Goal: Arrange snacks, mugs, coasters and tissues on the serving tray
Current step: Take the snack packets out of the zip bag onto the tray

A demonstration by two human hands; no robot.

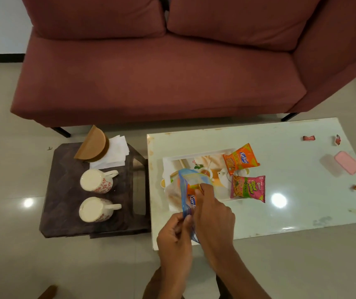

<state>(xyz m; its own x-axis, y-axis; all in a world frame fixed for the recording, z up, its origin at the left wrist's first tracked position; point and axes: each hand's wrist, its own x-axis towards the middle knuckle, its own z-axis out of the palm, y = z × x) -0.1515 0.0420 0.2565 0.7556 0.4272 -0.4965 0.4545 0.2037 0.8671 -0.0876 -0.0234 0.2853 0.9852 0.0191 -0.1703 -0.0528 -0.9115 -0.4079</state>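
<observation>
Surface (pixel 291 190) is carrying the serving tray (pixel 194 157) near its left edge, two snack packets (pixel 240 159) lying on the tray's right side. Left hand (pixel 173 238) is pinching a zip bag (pixel 186 190); right hand (pixel 212 214) is closing on a packet inside. Tugging hard risks tearing it.

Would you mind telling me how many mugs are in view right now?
2, both on the dark side table: one mug nearer the tissues, the other mug nearer the camera. None appear hidden.
</observation>
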